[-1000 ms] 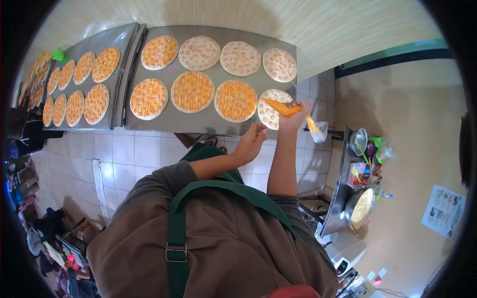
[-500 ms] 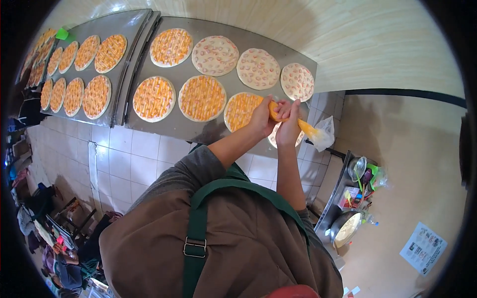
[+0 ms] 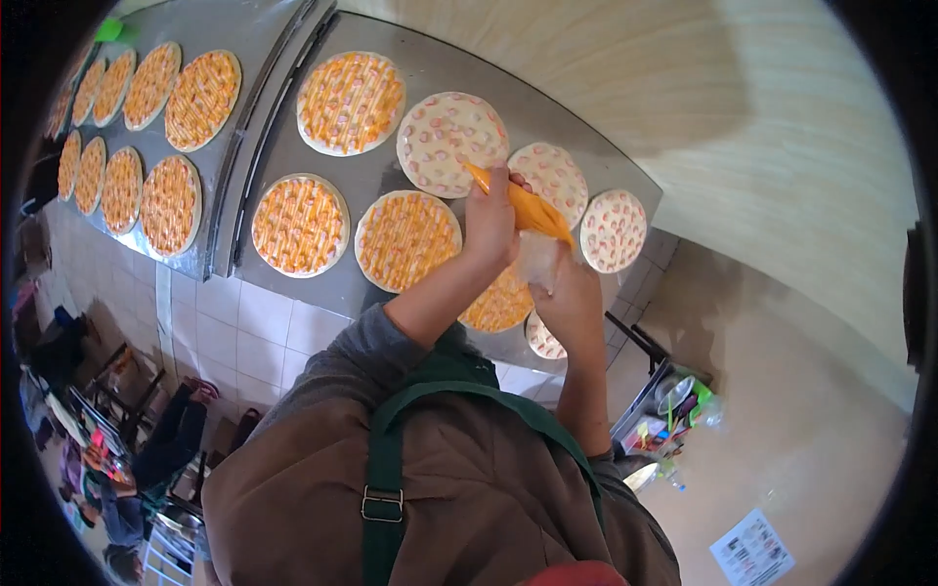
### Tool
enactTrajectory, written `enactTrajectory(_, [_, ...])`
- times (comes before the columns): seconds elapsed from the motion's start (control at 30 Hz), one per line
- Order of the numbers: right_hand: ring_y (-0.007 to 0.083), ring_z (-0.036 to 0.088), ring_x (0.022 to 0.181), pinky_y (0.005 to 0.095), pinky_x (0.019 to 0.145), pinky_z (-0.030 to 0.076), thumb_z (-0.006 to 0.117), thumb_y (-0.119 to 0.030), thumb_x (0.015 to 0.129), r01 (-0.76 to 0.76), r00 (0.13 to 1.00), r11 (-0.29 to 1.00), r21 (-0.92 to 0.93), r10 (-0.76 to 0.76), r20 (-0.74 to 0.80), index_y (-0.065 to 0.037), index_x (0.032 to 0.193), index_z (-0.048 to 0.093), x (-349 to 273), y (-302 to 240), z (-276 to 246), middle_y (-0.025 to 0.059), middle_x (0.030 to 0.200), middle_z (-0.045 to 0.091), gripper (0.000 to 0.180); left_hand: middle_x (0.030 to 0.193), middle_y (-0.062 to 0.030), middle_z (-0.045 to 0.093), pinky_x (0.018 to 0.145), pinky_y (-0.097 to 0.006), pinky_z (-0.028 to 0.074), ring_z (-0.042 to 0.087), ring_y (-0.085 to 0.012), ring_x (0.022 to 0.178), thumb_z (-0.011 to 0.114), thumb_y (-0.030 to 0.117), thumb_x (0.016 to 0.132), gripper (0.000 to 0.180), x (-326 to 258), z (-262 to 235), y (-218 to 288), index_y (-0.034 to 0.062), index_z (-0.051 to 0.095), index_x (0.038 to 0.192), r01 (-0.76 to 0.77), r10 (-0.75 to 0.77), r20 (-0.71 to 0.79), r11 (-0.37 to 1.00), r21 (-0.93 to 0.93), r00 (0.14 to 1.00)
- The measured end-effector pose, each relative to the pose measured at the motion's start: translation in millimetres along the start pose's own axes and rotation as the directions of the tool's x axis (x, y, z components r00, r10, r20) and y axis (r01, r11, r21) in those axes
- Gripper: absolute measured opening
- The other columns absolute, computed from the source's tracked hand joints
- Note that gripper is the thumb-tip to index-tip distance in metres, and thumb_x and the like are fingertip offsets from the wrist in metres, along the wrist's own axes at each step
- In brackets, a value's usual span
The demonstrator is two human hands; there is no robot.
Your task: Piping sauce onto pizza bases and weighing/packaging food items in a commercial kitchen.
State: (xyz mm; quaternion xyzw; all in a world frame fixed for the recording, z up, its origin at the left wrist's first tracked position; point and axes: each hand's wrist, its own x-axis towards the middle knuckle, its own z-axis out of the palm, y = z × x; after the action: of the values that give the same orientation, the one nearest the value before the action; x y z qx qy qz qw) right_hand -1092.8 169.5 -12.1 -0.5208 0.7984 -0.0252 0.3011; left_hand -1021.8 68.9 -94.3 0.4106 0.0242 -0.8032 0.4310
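Observation:
A clear plastic piping bag (image 3: 537,210) filled with orange sauce slants between my hands. My left hand (image 3: 491,223) is closed round it near its tip. At the bag's loose, unfilled end my right hand (image 3: 572,293) grips the plastic. The tip hangs over a pale pizza base (image 3: 449,137) dotted with pinkish pieces and bearing no orange lines. Another such base (image 3: 552,176) lies behind the bag, and one more (image 3: 614,231) by the table's right end. Under my left forearm are a pizza striped with orange (image 3: 408,239) and a partly hidden one (image 3: 498,301).
The pizzas lie on a grey metal table (image 3: 381,29). Left of it, a second metal table (image 3: 220,186) carries several orange-striped pizzas. A pale wall (image 3: 762,166) runs along the far side. At the lower right stands a small shelf with utensils and bowls (image 3: 674,405).
Both hands have moved the piping bag left and away from me, from the near row to the unstriped base in the far row. Its tip now points far left, and the head view has shifted.

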Motion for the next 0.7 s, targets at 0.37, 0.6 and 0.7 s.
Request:
enactTrajectory(0.37, [0.0259,0.061,0.095,0.0419,0.100,0.038,0.052,-0.021,0.091,0.556,0.825,0.130,0.821,0.036,-0.564,-0.001,0.077,0.060,149,-49,61,0.0148,0.084,0.065,0.026,0.089,-0.0027,0.054,0.086,-0.033,0.046,0.055,-0.0159,0.092,0.056,0.035,0.090,0.027,48,-4,47,0.0092,0.049,0.094,0.282,-0.233,0.164,0.859,-0.427,0.958])
enactTrajectory(0.6, [0.0174,0.059,0.072,0.0359,0.087,0.043,0.052,-0.023,0.091,0.651,0.759,0.353,0.672,-0.282,-0.587,-0.002,0.061,0.055,193,-79,89,0.0105,0.069,0.062,0.036,0.089,-0.0040,0.056,0.084,-0.032,0.049,0.056,-0.0168,0.096,0.060,0.033,0.087,0.025,91,-33,73,0.0095,0.052,0.089,0.350,-0.317,0.151,0.809,-0.472,0.936])
enactTrajectory(0.7, [0.0169,0.058,0.069,0.0378,0.086,0.044,0.051,-0.021,0.091,0.617,0.786,0.358,0.701,-0.310,-0.534,-0.002,0.061,0.054,204,-81,102,0.0093,0.065,0.060,0.035,0.082,-0.0037,0.056,0.080,-0.030,0.050,0.057,-0.0165,0.095,0.061,0.032,0.086,0.024,106,-46,79,0.0089,0.053,0.086,0.329,-0.314,0.108,0.845,-0.422,0.943])
